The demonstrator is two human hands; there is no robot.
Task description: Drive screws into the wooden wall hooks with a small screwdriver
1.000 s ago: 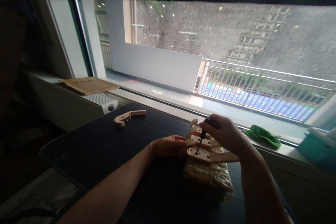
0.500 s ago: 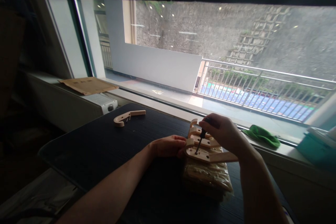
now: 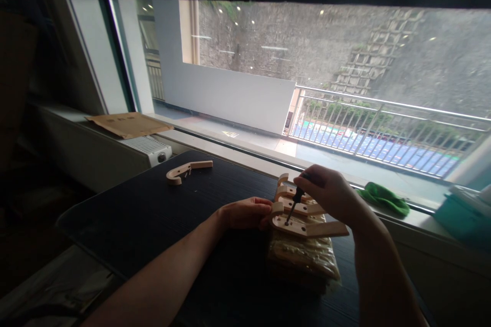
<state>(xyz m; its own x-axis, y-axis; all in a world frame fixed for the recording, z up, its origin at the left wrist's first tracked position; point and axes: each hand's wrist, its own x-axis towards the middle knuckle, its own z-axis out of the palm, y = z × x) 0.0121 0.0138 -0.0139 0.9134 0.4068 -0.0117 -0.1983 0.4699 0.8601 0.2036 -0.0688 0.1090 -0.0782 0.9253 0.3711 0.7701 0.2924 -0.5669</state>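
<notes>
My right hand (image 3: pixel 324 189) is closed around the dark handle of a screwdriver (image 3: pixel 294 203), whose shaft slants down to a hole in the nearest pale wooden hook (image 3: pixel 295 227). With closed fingers, my left hand (image 3: pixel 249 213) grips the curled end of that same hook. Behind it, more wooden hooks (image 3: pixel 293 206) of the same shape lie in a row. They rest across a plastic-wrapped bundle (image 3: pixel 307 255) on the dark table (image 3: pixel 153 230). One separate wooden hook (image 3: pixel 187 169) lies toward the table's far left, with small screws beside it.
A brown paper envelope (image 3: pixel 128 124) lies on a white heater (image 3: pixel 153 149) at the left. On the sill to the right are a green cloth (image 3: pixel 384 198) and a teal container (image 3: pixel 462 214). A large window (image 3: pixel 307 61) runs behind the table.
My right hand has turned and shifted slightly to the right, tilting the screwdriver handle a little, while its tip stays at the same hole. My left hand has not moved.
</notes>
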